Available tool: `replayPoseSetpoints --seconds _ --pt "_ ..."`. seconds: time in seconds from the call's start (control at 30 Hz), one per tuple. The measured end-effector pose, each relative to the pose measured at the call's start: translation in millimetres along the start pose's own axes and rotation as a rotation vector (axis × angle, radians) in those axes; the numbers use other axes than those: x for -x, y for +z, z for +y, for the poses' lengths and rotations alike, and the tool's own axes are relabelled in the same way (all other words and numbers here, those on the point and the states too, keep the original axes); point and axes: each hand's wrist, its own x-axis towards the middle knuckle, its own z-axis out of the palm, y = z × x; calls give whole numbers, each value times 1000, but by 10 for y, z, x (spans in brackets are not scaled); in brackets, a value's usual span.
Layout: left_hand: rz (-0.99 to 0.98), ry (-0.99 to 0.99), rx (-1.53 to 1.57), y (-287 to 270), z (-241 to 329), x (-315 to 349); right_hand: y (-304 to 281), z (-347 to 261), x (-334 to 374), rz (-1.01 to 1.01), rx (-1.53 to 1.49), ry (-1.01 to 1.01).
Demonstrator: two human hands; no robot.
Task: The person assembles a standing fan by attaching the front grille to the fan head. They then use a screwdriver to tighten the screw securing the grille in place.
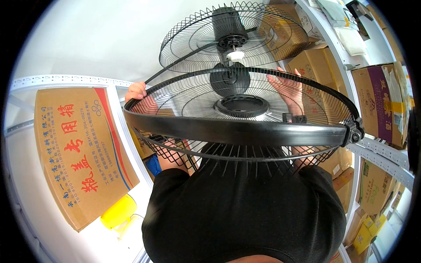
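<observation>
A person in a black shirt (245,197) holds a black wire fan guard (237,130) in front of the chest, the left hand (136,91) closed in a grip over its left rim. The right hand (287,87) shows through the wires toward the guard's far right side, fingers spread in an open grip; whether its palm presses on the wires cannot be told. Beyond both hands stands a fan motor (228,24) with its own wire cage (163,52).

The nearer grille (237,131) lies before the fan motor (227,25), carton (83,149) left, shelving (381,152) right.
</observation>
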Motion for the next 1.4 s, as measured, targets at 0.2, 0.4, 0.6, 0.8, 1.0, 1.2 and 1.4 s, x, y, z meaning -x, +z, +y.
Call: replayPoseSetpoints --seconds 0.2,0.4,0.6,0.8,1.0,1.2,1.4 --pt "53 -29 -224 154 8 13 146 -55 134 155 -16 -7" --pt "94 -68 -264 228 72 40 332 -102 207 170 17 -16" --pt "118 -48 -195 187 -3 51 118 -43 129 232 120 -148" --pt "132 -10 -117 249 -4 -10 -94 -68 56 108 97 -148" --pt "111 24 -182 102 -41 91 -116 -59 -60 -23 87 -119" --pt "87 -44 62 53 -90 44 -290 -197 -112 -57 136 -65" --pt "223 -100 -59 295 16 49 -191 -186 -94 20 142 -42"
